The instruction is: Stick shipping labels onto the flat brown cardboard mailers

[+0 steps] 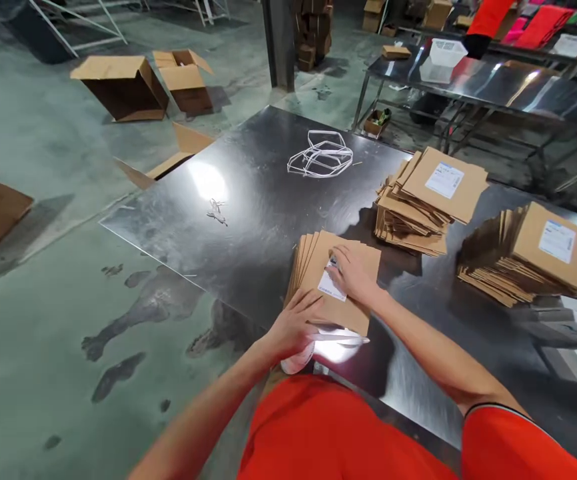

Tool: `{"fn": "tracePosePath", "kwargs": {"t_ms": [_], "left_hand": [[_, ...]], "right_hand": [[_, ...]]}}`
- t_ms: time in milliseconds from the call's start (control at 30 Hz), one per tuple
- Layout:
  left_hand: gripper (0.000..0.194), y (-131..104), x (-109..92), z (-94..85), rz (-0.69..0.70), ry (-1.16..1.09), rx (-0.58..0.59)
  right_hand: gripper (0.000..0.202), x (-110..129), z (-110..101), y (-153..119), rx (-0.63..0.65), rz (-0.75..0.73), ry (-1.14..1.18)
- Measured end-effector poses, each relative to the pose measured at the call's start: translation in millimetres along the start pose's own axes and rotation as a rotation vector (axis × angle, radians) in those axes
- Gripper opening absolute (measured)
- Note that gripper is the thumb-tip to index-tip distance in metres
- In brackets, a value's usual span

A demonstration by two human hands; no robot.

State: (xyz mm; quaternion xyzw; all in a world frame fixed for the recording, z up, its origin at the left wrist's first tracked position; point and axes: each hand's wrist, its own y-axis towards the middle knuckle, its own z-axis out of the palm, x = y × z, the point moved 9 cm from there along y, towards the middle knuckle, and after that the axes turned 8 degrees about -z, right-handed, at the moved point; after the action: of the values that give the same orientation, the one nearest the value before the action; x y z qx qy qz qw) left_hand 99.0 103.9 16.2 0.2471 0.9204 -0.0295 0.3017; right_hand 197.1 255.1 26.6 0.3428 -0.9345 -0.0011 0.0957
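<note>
A fanned stack of flat brown cardboard pieces [363,257] lies in front of me near the table's edge. On its top piece is a white printed label [332,287]. My right hand [352,272] rests over this label, fingers apart and slightly bent, fingertips touching its upper part. My left hand [296,325] lies on the stack's near left corner with its fingers stretched out over the cardboard. Just below that hand sits a whitish roll [298,361], with a pale strip [341,338] running rightward from it. Whether my left palm or thumb grips the roll is hidden.
Two more cardboard stacks with labelled tops, a nearer-middle one [421,207] and a right one [538,247], stand on the metal table [248,247]. White strapping loops [321,157] lie at the back. Open cartons [123,87] sit on the floor, left of a pillar [279,47].
</note>
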Motion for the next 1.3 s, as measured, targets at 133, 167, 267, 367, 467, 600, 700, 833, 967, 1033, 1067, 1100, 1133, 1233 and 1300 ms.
{"fn": "tracePosePath", "kwargs": {"t_ms": [133, 167, 267, 367, 467, 600, 700, 833, 967, 1033, 1067, 1100, 1133, 1233, 1300], "left_hand": [[0.009, 4.6, 13.8, 24.6, 0.042, 0.171, 0.046], [0.007, 1.4, 16.6, 28.7, 0.041, 0.177, 0.056], [0.008, -7.2, 19.4, 34.7, 0.05, 0.163, 0.099], [0.01, -8.0, 18.2, 33.5, 0.041, 0.129, 0.124], [0.013, -3.4, 19.3, 25.3, -0.013, 0.058, 0.098], [0.024, 0.7, 27.0, 11.4, -0.11, -0.156, 0.117], [0.03, -3.5, 37.9, -4.2, -0.23, -0.428, 0.114], [0.053, -24.3, 63.5, -20.4, -0.595, -0.783, -0.025], [0.051, -28.1, 51.2, -18.7, -0.554, -0.814, -0.066], [0.047, -24.4, 46.5, -9.3, -0.468, -0.727, -0.062], [0.045, -23.0, 47.4, -3.7, -0.437, -0.651, -0.066], [0.042, -21.9, 50.2, 2.0, -0.416, -0.563, -0.074], [0.04, -21.2, 54.4, 6.7, -0.405, -0.471, -0.088], [0.035, -19.1, 64.7, 11.7, -0.394, -0.276, -0.123], [0.038, -17.9, 65.3, 5.4, -0.411, -0.29, -0.148]], "right_hand": [[0.064, 15.0, 25.7, -3.5, 0.024, -0.043, 0.005], [0.063, 25.5, 31.0, -7.8, 0.027, -0.114, 0.008], [0.055, 51.2, 40.7, -23.7, 0.049, -0.357, 0.042], [0.056, 20.3, 34.4, -28.4, 0.03, -0.229, 0.025], [0.072, -46.2, 11.7, -48.9, -0.118, 0.27, 0.034], [0.074, -61.5, 20.3, -108.2, -0.258, 0.62, 0.49], [0.065, -38.9, 38.6, -136.2, -0.32, 0.67, 0.858], [0.06, -28.9, 19.9, -141.8, -0.436, 0.621, 0.925], [0.057, -49.5, -31.1, -116.7, -0.519, 0.471, 0.89], [0.056, -82.8, -69.5, -99.8, -0.627, 0.422, 0.88], [0.056, -106.7, -93.1, -92.5, -0.712, 0.413, 0.861], [0.057, -133.6, -118.4, -86.4, -0.807, 0.409, 0.831], [0.057, -164.1, -142.9, -82.8, -0.905, 0.441, 0.8], [0.062, -247.8, -198.3, -73.7, -0.967, 0.643, 0.651], [0.07, -278.3, -215.7, -71.1, -0.897, 0.783, 0.577]]}}
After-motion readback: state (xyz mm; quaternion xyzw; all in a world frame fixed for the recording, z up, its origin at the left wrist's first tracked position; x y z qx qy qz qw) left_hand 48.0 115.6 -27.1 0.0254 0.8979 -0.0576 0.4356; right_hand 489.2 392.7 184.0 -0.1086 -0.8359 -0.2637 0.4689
